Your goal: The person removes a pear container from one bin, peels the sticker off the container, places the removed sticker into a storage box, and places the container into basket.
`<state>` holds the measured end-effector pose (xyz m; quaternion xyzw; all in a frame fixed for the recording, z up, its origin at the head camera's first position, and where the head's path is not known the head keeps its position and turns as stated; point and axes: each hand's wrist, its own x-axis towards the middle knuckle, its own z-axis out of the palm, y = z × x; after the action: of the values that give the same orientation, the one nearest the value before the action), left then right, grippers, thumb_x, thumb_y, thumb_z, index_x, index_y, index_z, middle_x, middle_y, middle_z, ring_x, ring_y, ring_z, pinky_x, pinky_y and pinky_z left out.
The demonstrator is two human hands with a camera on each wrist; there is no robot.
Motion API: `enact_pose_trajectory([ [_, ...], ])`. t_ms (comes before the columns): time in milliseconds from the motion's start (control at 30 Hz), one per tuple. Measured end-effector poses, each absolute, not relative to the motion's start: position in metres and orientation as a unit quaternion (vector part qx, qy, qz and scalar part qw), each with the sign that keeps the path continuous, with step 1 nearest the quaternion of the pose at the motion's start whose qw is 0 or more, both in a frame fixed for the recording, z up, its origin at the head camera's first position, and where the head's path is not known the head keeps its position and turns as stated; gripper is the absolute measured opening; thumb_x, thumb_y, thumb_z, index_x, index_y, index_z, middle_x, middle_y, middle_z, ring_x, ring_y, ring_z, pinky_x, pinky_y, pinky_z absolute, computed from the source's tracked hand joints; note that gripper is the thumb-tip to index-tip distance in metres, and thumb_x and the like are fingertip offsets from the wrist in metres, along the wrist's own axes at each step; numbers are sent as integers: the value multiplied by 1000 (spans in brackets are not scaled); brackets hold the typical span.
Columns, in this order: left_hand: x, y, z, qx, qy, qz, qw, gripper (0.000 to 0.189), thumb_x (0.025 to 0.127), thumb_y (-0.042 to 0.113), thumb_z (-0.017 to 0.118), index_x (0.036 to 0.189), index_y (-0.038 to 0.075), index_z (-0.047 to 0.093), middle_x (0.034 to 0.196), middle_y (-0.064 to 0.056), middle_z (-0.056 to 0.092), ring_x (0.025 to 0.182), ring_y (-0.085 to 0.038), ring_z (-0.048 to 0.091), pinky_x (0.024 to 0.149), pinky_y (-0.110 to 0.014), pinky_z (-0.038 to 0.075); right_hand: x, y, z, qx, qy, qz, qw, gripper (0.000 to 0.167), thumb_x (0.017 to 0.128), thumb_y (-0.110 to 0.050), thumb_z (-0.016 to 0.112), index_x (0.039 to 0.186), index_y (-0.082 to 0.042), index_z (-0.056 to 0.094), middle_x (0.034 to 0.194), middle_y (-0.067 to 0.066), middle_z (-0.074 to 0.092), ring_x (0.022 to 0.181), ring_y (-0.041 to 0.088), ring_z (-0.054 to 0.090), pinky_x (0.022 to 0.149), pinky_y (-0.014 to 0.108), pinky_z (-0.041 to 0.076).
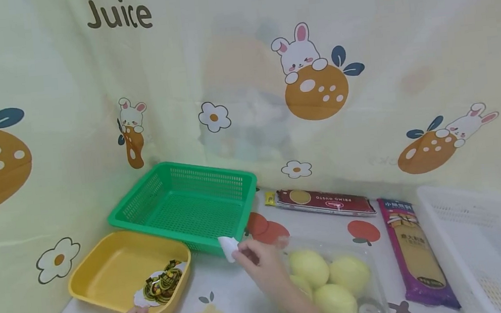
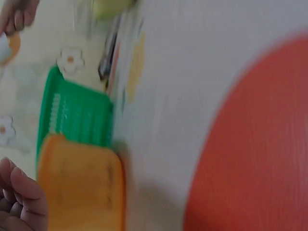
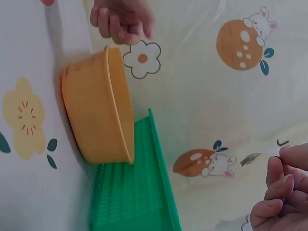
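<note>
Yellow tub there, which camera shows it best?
The head view: it looks down into the yellow tub, showing the patterned pieces inside. The left wrist view catches its blurred outside, cut off at the bottom; the right wrist view shows mainly its outer wall.

So there's a red PRIMO GUSTO packet (image 1: 326,203) along the back of the counter (image 1: 240,299), print upside down from here. Further right, a purple-edged packet (image 1: 420,253) lies just beside a white basket (image 1: 487,250). Cream backdrop (image 1: 171,74) is all bunnies (image 1: 301,56) hugging orange fruit (image 1: 317,98).
</note>
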<state>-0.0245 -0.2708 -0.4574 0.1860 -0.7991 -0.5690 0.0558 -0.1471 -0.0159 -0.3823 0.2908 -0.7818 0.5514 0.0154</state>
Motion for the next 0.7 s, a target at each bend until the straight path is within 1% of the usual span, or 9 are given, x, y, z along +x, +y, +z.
enact_pose_trajectory([
  [67, -27, -280, -460, 213, -797, -561, 71, 33, 96, 27, 41, 75, 2, 50, 51, -4, 40, 44, -14, 40, 42, -24, 34, -146, -22, -383, 304, -779, 547, 23, 12, 86, -15, 61, 90, -4, 62, 73, -5, 54, 64, 10, 46, 57, 22, 42],
  [100, -28, -284, -460, 222, -796, -559, 71, 35, 96, 29, 40, 76, 2, 50, 52, -5, 41, 45, -15, 41, 43, -25, 36, -146, -25, -383, 312, -778, 545, 25, 12, 86, -14, 60, 90, -3, 62, 72, -6, 53, 64, 10, 46, 57, 21, 42],
  [200, -28, -291, -461, 244, -804, -537, 76, 40, 95, 35, 40, 76, 1, 49, 52, -6, 44, 46, -18, 43, 44, -26, 37, -144, -35, -380, 328, -776, 538, 16, 11, 87, -13, 59, 91, -3, 61, 72, -6, 52, 64, 8, 44, 56, 21, 41],
  [267, -28, -296, -462, 248, -815, -516, 89, 42, 94, 38, 40, 75, 1, 48, 52, -7, 45, 45, -18, 44, 44, -26, 37, -144, -41, -379, 334, -777, 534, 10, 11, 88, -12, 58, 90, -2, 60, 70, -6, 51, 63, 8, 44, 56, 20, 41],
  [400, -30, -310, -463, 268, -830, -475, 118, 42, 94, 38, 41, 75, 1, 50, 52, -6, 46, 45, -17, 45, 45, -25, 38, -145, -54, -378, 355, -766, 536, 18, 8, 88, -8, 56, 90, -1, 60, 69, -5, 49, 62, 6, 43, 55, 20, 41],
  [533, -32, -333, -473, 298, -827, -451, 151, 41, 94, 37, 41, 81, -1, 52, 55, -6, 48, 46, -16, 47, 44, -26, 40, -147, -68, -377, 391, -756, 523, 39, 7, 89, -4, 53, 87, -1, 59, 67, -5, 47, 59, 4, 41, 52, 17, 40],
  [600, -34, -346, -480, 310, -818, -454, 167, 42, 93, 37, 42, 86, -3, 51, 58, -7, 52, 48, -14, 48, 44, -25, 42, -149, -77, -377, 407, -757, 509, 48, 8, 89, -3, 51, 86, -2, 59, 66, -6, 46, 58, 1, 40, 51, 15, 39],
  [700, -40, -361, -490, 333, -814, -443, 174, 42, 92, 41, 42, 92, -1, 46, 62, -4, 56, 46, -10, 49, 44, -23, 43, -151, -90, -377, 424, -762, 486, 61, 8, 89, -2, 51, 85, -2, 58, 64, -6, 46, 55, -1, 39, 48, 13, 38],
])
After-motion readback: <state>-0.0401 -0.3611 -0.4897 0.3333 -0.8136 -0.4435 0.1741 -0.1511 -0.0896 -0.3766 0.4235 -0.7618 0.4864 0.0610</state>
